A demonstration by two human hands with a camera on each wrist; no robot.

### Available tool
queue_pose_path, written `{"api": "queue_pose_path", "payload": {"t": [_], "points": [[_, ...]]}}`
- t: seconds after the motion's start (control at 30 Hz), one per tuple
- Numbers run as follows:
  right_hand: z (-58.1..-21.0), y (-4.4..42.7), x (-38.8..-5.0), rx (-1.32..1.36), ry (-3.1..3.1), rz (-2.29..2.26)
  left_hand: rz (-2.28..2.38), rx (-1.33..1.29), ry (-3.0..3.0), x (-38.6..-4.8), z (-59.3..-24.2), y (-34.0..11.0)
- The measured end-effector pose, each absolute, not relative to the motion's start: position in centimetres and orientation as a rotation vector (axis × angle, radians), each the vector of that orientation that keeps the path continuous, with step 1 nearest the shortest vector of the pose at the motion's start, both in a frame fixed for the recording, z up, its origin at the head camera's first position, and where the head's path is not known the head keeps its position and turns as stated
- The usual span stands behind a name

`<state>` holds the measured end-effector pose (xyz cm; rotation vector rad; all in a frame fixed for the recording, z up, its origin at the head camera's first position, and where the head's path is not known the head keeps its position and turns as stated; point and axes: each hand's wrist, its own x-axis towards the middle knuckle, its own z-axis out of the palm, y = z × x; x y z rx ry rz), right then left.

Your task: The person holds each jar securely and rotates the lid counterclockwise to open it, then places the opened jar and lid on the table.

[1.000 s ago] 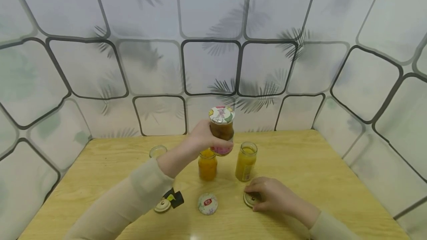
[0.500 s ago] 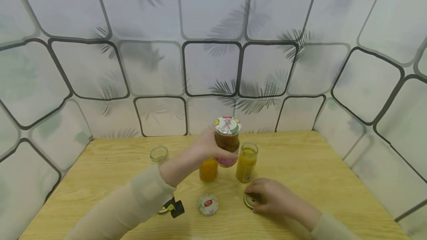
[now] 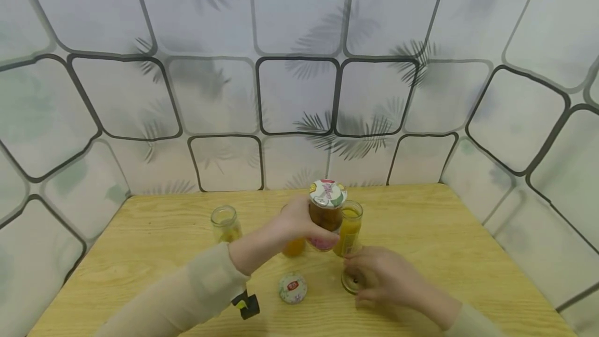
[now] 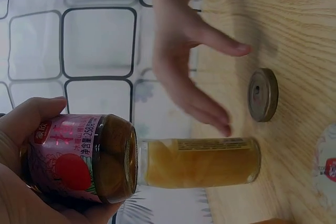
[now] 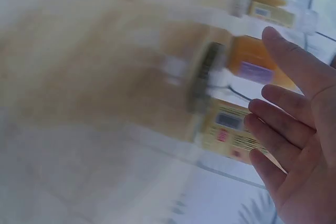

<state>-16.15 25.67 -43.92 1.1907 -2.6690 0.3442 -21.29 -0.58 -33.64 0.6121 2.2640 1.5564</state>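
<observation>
My left hand (image 3: 299,220) grips a jar (image 3: 326,212) with a flowered white lid and brown contents, held up above the table. In the left wrist view the pink label (image 4: 68,156) of this jar shows a red fruit. Low over a metal lid (image 3: 350,282), which lies inside up on the wood, is my right hand (image 3: 390,281). Seen from the left wrist, its fingers (image 4: 202,109) are spread and apart from that lid (image 4: 264,94). Behind the held jar stands an uncapped jar of yellow contents (image 3: 348,235), partly hidden.
A jar with orange contents (image 3: 294,247) stands mostly behind the left hand. Farther left is an open glass jar (image 3: 225,222). A flowered lid (image 3: 293,288) lies face up in front, with a small black object (image 3: 249,307) beside the left sleeve.
My left hand has lowered the jar and brought it right, toward the yellow jar. My right hand, earlier on the metal lid, has come slightly away from it, leaving it on the table.
</observation>
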Motion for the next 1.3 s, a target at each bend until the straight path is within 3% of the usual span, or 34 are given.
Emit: {"api": "queue_pose_path", "payload": {"t": [0.8, 1.3], "points": [[-32.1, 25.1, -16.3, 1.107, -2.326, 0.341, 1.540, 0.623, 2.129, -19.8, -36.0, 0.5], [-31.1, 22.5, -16.2, 1.126, -2.366, 0.340, 1.585, 0.694, 1.995, -19.7, -36.9, 1.1]]}}
